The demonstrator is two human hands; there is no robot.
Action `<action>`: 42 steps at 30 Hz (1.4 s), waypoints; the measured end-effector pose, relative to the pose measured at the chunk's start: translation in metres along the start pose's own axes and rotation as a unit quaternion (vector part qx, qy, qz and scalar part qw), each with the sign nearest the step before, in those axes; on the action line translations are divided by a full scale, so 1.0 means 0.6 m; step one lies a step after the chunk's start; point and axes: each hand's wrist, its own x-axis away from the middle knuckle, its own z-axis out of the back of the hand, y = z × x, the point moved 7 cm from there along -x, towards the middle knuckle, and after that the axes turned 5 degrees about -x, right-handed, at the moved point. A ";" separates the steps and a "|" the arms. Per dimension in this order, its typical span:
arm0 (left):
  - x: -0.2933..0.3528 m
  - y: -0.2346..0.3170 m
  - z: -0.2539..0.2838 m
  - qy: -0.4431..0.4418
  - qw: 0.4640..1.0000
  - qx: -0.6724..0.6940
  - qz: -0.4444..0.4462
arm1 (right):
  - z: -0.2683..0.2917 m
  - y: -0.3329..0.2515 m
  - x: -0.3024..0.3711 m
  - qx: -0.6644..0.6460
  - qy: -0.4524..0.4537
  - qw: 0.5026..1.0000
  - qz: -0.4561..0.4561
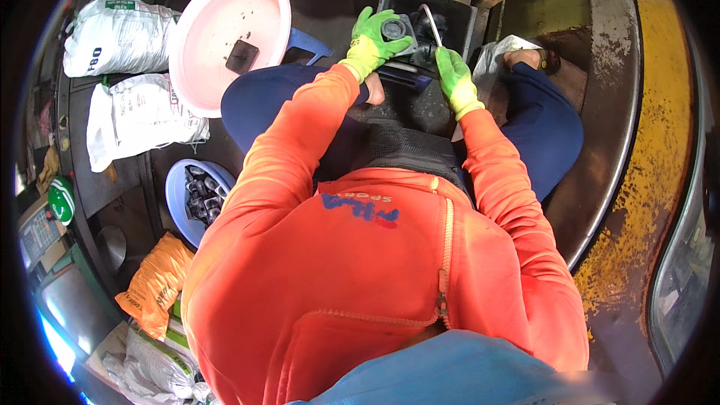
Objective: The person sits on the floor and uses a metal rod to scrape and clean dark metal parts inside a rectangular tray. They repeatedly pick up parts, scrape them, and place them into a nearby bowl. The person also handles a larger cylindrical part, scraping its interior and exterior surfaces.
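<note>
**Metal rod (pixel 433 26) just right of dark square part (pixel 397 29)**

Part clamped in left hand (pixel 373 40), over the left side of the black bin (pixel 460 12). Rod clamped in right hand (pixel 456 81) by its near end, long axis directed forward, tilted slightly left. Rod-to-part contact: not determinable.

A dark, squarish part (pixel 403 32) (round ring on it) faces up. A slim, pale rod (pixel 433 26) slants to its right

Dark floor (pixel 322 11) lies beside a chipped yellow strip (pixel 656 90), and light (pixel 56 341), perhaps daylight, glares lower left.
</note>
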 end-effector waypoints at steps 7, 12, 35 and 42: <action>0.023 -0.096 -0.098 0.000 0.999 -0.031 0.038 | -0.046 0.019 0.029 0.145 -0.084 0.986 0.018; 0.035 -0.148 -0.134 0.065 0.889 0.421 0.168 | -0.051 -0.092 0.061 0.189 -0.127 0.965 0.130; 0.042 -0.129 -0.124 0.064 0.997 0.033 0.003 | -0.066 -0.032 0.053 0.091 -0.080 0.976 0.180; 0.035 -0.144 -0.130 0.078 0.984 0.151 0.049 | -0.076 -0.006 0.041 0.217 -0.098 0.965 0.106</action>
